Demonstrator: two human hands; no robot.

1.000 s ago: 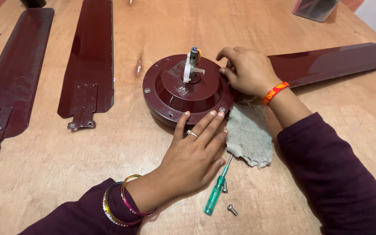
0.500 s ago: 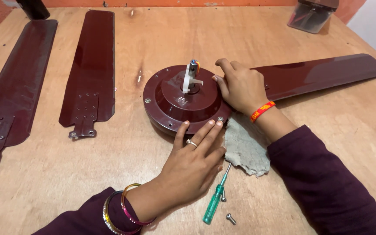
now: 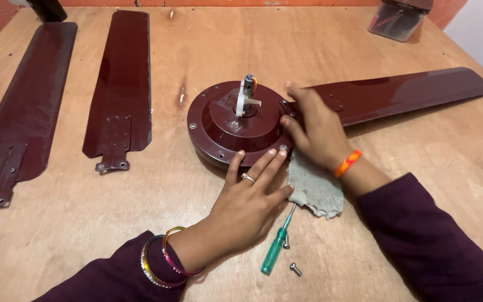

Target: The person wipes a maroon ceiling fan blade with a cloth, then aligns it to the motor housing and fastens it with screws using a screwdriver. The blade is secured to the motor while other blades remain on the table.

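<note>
— How is the scene lit?
— Even, fairly bright indoor light is seen from above; soft, short shadows are cast under the left hand (image 3: 247, 204) and the right hand (image 3: 314, 126).
— Is glare noted?
— Pale sheen is reflected off the loose fan blades (image 3: 119, 84) and the dark red motor housing (image 3: 236, 126).
— And sharpness?
— The centre is rendered crisply. Slight softness and wide-angle stretching are seen at the edges of the table (image 3: 85, 223), and the container (image 3: 399, 19) at the far edge is less clearly resolved.
</note>
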